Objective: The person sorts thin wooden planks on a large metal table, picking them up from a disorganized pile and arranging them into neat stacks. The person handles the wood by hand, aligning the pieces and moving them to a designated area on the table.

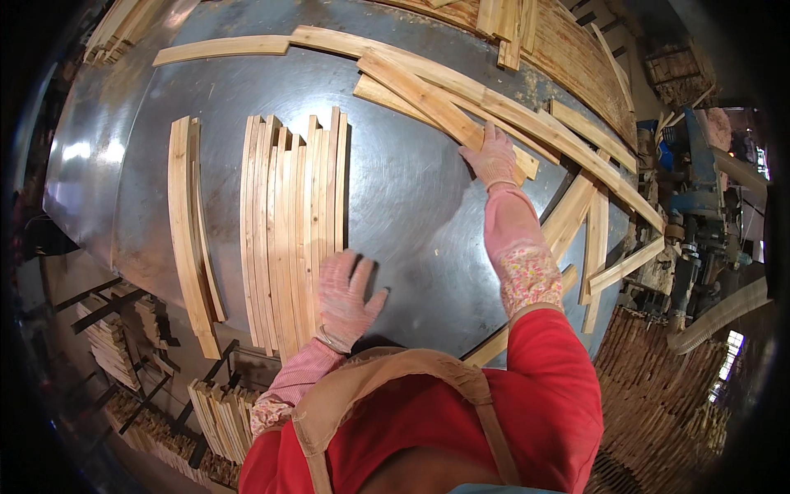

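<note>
My right hand (494, 154), in a pale work glove, reaches forward over the near end of a flat wooden board (423, 96). Its thumb and fingers straddle that end, and the board slants across other boards beneath it. My left hand (349, 296), gloved too, has its fingers apart at the right side of a row of wooden strips (290, 234). The strips stand closely side by side, with uneven far ends. All of this rests on a smooth metal table (419, 228).
Two or three separate strips (188, 228) lie left of the row. Long boards (494, 99) cross the table's far side, and more boards (574, 210) overlap at the right. Machinery (691, 204) with a hose stands beyond the right edge. Stacked wood (222, 414) sits below left.
</note>
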`<state>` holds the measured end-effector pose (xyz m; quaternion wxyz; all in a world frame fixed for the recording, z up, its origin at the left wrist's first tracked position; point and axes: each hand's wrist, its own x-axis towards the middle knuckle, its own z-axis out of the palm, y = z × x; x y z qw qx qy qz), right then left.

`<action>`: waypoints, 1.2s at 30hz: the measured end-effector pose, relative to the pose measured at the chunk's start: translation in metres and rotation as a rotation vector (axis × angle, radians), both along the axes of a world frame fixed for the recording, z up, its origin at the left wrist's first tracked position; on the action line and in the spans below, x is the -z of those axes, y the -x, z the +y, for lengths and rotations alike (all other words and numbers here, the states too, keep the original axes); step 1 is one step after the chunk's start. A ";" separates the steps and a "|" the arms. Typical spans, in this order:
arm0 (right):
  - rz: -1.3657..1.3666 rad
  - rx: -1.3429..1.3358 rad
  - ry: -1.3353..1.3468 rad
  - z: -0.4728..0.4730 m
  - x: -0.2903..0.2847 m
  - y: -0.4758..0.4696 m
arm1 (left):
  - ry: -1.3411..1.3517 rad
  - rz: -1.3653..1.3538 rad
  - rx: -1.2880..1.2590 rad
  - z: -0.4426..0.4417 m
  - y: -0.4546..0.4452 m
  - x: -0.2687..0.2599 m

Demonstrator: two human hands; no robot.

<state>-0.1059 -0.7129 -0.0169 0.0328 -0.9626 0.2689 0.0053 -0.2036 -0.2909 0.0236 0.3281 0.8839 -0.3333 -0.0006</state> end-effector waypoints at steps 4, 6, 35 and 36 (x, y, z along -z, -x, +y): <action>0.084 -0.205 -0.339 0.021 -0.014 0.014 | 0.266 0.445 -0.061 -0.047 0.001 0.015; 0.162 -0.322 -0.579 0.043 -0.008 0.025 | 0.522 0.832 -0.300 -0.075 -0.002 0.048; -0.100 0.121 -0.173 0.041 0.002 -0.032 | -0.424 0.041 -0.196 0.026 0.041 0.031; -0.087 0.198 -0.212 0.040 0.007 -0.030 | -0.424 0.040 -0.197 0.024 0.041 0.031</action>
